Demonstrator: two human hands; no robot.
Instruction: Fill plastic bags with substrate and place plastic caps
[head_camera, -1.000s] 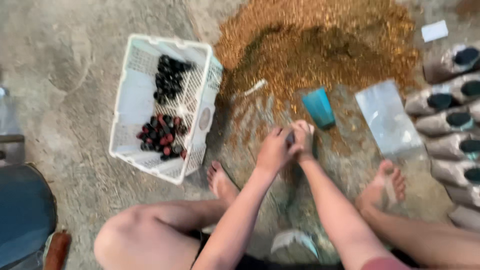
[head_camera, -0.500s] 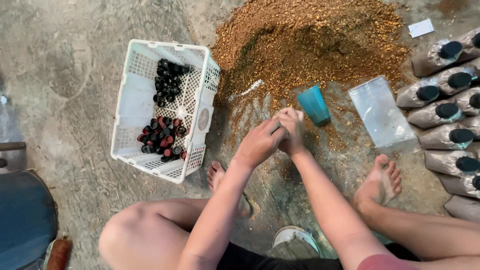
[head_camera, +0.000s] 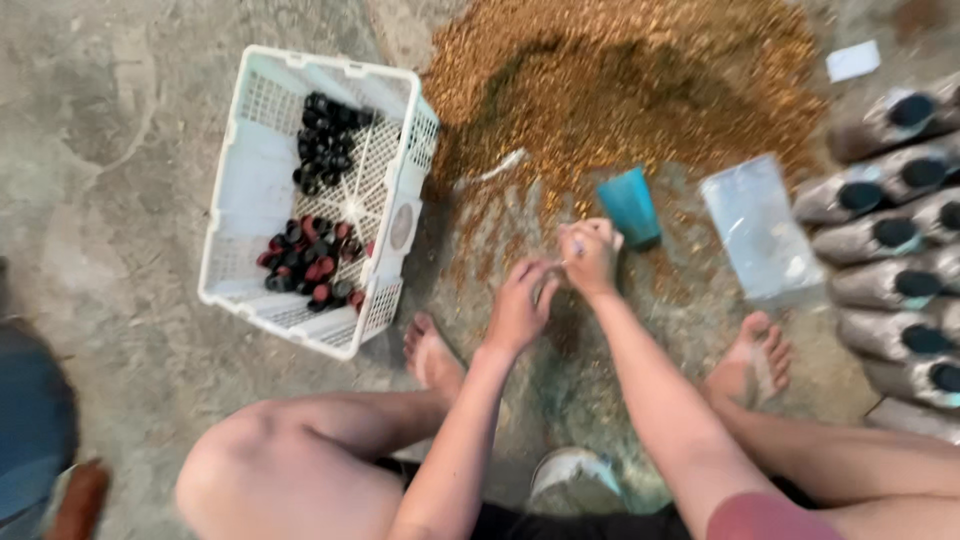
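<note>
My left hand (head_camera: 520, 305) and my right hand (head_camera: 590, 255) are held close together above the concrete floor, between my bare feet. Both pinch at something small and pale; blur hides what it is. A teal cup (head_camera: 630, 208) lies just beyond my right hand, at the edge of a wide heap of brown sawdust-like grain (head_camera: 640, 80). A flat clear plastic bag (head_camera: 762, 230) lies to the right of the cup.
A white plastic crate (head_camera: 250, 200) with several small black and red caps inside stands at the left. A row of filled grey bags with black caps (head_camera: 890, 240) lies along the right edge. A white scrap (head_camera: 853, 60) lies at the far right. A blue object (head_camera: 35, 420) sits at the left edge.
Both hands stayed together and shifted slightly forward toward the teal cup. The view moved a little, so the crate and heap drifted in the frame.
</note>
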